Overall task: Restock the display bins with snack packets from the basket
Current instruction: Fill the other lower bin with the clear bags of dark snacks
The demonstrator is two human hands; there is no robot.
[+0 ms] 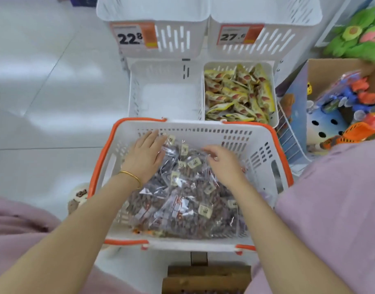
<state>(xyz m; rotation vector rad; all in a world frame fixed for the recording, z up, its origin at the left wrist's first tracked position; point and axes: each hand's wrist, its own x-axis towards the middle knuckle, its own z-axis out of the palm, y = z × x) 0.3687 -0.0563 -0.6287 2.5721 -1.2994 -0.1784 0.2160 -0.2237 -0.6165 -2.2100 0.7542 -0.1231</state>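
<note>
A white basket [265,149] with orange handles stands in front of me, filled with clear snack packets [182,200] of dark brown pieces. My left hand [145,154] lies flat on the packets at the basket's far left, fingers straight. My right hand [221,161] hovers over the pile's middle, fingers loosely curled and touching the top packets. Behind the basket sit two lower display bins: the left bin [137,92] holds nothing, the right bin [271,81] holds yellow snack packets [237,94].
Two upper white bins carry price tags, 22.8 [132,37] and 27.9 [237,36]. A cardboard box of toys [339,102] stands on the right, with a green plush [356,32] above it. White tiled floor stretches left. A wooden stool [205,276] shows below the basket.
</note>
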